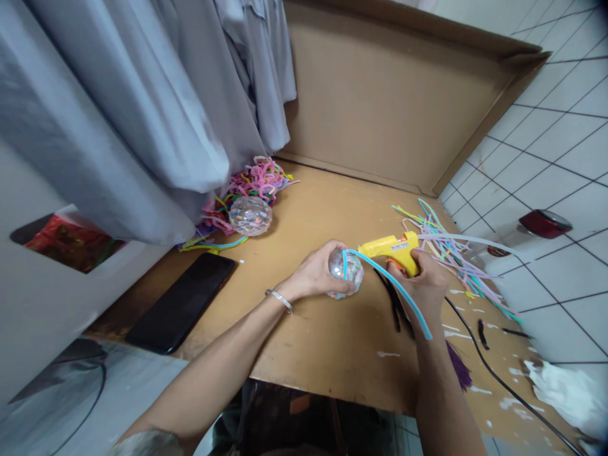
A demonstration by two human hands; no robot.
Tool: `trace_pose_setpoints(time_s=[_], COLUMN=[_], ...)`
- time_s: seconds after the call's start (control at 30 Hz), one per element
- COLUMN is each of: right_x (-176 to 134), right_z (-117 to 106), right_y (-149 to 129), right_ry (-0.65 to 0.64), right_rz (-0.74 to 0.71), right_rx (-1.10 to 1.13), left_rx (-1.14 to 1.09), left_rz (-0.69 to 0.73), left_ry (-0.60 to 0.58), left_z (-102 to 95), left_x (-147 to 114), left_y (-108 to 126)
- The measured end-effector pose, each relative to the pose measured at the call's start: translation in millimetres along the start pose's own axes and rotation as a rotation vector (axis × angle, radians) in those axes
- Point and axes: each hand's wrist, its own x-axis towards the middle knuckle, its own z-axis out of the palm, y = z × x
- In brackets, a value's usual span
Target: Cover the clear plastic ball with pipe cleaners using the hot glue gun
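A person works at a brown table (308, 345), partway through fixing a light-blue pipe cleaner (412, 305) to a clear ball (355, 269) flecked with colour. The left hand (316, 275) has its grip closed around the ball, above the table's middle. The right hand (425, 278) holds a yellow glue gun (392, 246), its nozzle pointing left, close to the ball's upper side; whether they touch cannot be told. One end of the pipe cleaner lies against the ball; the rest, most of its length, arcs away loose, so this strand looks barely begun. A second clear ball (251, 216) sits apart, beside a tangled heap of pipe cleaners (260, 177). More loose strands (453, 253) lie unused at the right.
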Motion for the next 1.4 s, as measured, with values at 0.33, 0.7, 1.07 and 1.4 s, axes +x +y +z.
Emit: trace_pose_setpoints(time_s=[0.33, 0.7, 1.07, 1.4], right_x=[-0.1, 0.7, 7.8, -3.3], right_z=[1.1, 0.1, 3.5, 22.6], right_y=[3.1, -1.7, 5.3, 49.2], right_ry=[0.045, -0.008, -0.233, -0.148], right_rz=[-0.054, 0.089, 0.319, 0.343], right_rx=[-0.027, 0.001, 0.075, -0.172], left_rx=[0.016, 0.027, 0.018, 0.046], left_rz=[-0.004, 0.009, -0.005, 0.026], left_ry=[-0.003, 0.006, 0.008, 0.023], left_z=[-0.6, 0.1, -1.1, -1.1], left_x=[-1.1, 0.1, 0.5, 3.5], left_y=[1.8, -0.1, 0.3, -6.3])
